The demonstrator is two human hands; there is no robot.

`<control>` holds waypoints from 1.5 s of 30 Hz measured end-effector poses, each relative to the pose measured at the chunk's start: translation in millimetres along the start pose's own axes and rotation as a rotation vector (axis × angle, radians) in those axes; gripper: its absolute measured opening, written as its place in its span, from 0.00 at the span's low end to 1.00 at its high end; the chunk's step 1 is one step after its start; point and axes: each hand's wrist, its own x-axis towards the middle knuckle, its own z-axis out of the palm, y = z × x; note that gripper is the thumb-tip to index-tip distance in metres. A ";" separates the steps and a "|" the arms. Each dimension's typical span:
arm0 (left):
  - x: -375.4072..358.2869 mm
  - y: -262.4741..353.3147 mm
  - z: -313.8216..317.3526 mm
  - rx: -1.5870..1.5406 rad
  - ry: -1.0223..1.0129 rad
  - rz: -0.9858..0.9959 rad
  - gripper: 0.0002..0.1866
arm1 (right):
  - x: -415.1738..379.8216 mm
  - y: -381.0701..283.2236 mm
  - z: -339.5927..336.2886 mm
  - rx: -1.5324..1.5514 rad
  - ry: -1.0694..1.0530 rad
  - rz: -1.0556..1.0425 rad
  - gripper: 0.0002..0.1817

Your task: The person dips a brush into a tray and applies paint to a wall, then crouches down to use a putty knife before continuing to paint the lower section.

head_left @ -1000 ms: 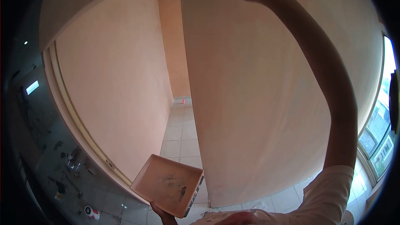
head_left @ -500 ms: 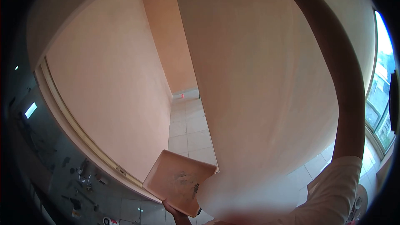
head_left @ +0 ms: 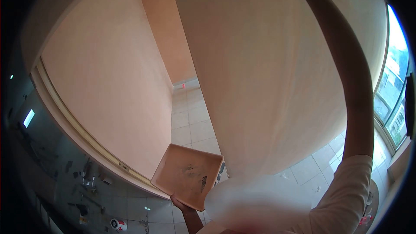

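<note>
My left hand grips the near edge of a flat square board, a pinkish plastering hawk with dark smears on its top, held low in the middle of the view. My right arm reaches straight up along the pale plastered wall; the right hand itself is out of view above the top edge. A blurred pale shape sits close to the camera at the bottom.
A narrow tiled corridor runs away between the peach left wall and the pale wall. A small red object lies at its far end. A window is at right. Tools and a small can litter the dark floor at lower left.
The view has tilted and shifted: my right hand, seen holding something at the top a second ago, has passed out of view. The board stays in my left hand, slightly right of before.
</note>
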 end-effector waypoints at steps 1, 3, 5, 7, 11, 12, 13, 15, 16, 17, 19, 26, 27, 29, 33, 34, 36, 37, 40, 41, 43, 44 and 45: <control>0.7 -0.6 -0.3 -0.002 -0.007 0.005 0.39 | -2.4 -1.6 11.2 0.163 0.269 -0.156 0.14; -4.4 -1.6 -3.0 -0.005 -0.004 0.021 0.39 | -14.3 -11.6 41.9 0.338 0.539 -0.318 0.15; -11.9 -1.4 2.4 0.022 0.041 0.024 0.39 | -36.1 -19.7 86.2 0.129 0.465 -0.640 0.15; -8.0 -3.9 -13.0 0.030 0.070 0.047 0.38 | -76.5 -29.3 130.6 0.173 0.270 -0.648 0.14; -10.5 -6.2 1.7 0.053 0.175 0.081 0.38 | -155.5 -56.8 196.3 0.620 -0.361 -0.420 0.15; -13.1 -4.4 5.1 0.040 0.204 0.089 0.38 | -176.5 -61.3 221.3 0.756 -0.389 -0.452 0.15; -16.9 2.0 18.4 0.065 0.207 0.082 0.38 | -201.1 -54.7 247.6 0.944 -0.496 -0.336 0.16; -22.7 1.3 25.6 0.063 0.230 0.091 0.38 | -284.9 -58.4 302.8 1.160 -0.639 -0.064 0.14; -19.8 -0.4 26.2 0.043 0.232 0.092 0.38 | -339.0 -62.2 341.5 1.265 -0.688 0.012 0.15; -20.8 2.0 33.1 0.033 0.234 0.088 0.38 | -398.7 -62.8 370.5 1.340 -0.782 0.213 0.16; -23.6 5.3 36.1 0.022 0.270 0.070 0.38 | -531.5 -66.2 396.0 1.371 -0.695 0.618 0.14; -33.1 16.8 27.4 0.015 0.249 -0.001 0.36 | -966.1 -0.8 317.9 0.545 -1.006 1.332 0.23; -32.0 19.1 37.9 -0.001 0.225 -0.006 0.36 | -1029.2 25.6 307.4 1.173 -1.047 1.743 0.29; -23.5 22.0 32.7 -0.009 0.270 -0.037 0.36 | -1009.6 7.7 270.7 0.912 -0.968 1.748 0.31; -14.5 48.0 40.1 0.071 0.303 -0.097 0.36 | -828.5 -59.2 175.6 0.749 -0.700 1.796 0.28; -13.8 56.1 41.9 0.135 0.295 -0.090 0.36 | -863.9 -49.0 192.1 0.829 -0.786 1.568 0.33; -7.6 67.3 32.9 0.177 0.289 -0.123 0.36 | -763.8 -77.8 204.5 0.912 -0.430 1.832 0.32; -6.6 76.3 39.4 0.205 0.276 -0.138 0.36 | -698.1 -90.3 201.6 0.909 -0.458 1.809 0.26; -2.5 104.0 71.8 0.178 0.278 -0.183 0.36 | -544.6 -120.0 197.1 1.077 -0.331 1.388 0.20; -0.8 107.1 80.5 0.177 0.282 -0.198 0.36 | -510.2 -121.8 199.3 1.112 -0.308 1.347 0.20; 5.0 111.9 91.6 0.170 0.278 -0.176 0.37 | -437.0 -146.4 186.7 1.146 -0.201 1.075 0.19; 7.8 109.1 86.8 0.163 0.276 -0.183 0.37 | -414.9 -156.7 181.0 1.139 -0.242 1.010 0.18; 11.5 110.8 82.6 0.127 0.242 -0.208 0.37 | -392.9 -168.2 175.1 1.135 -0.285 0.948 0.17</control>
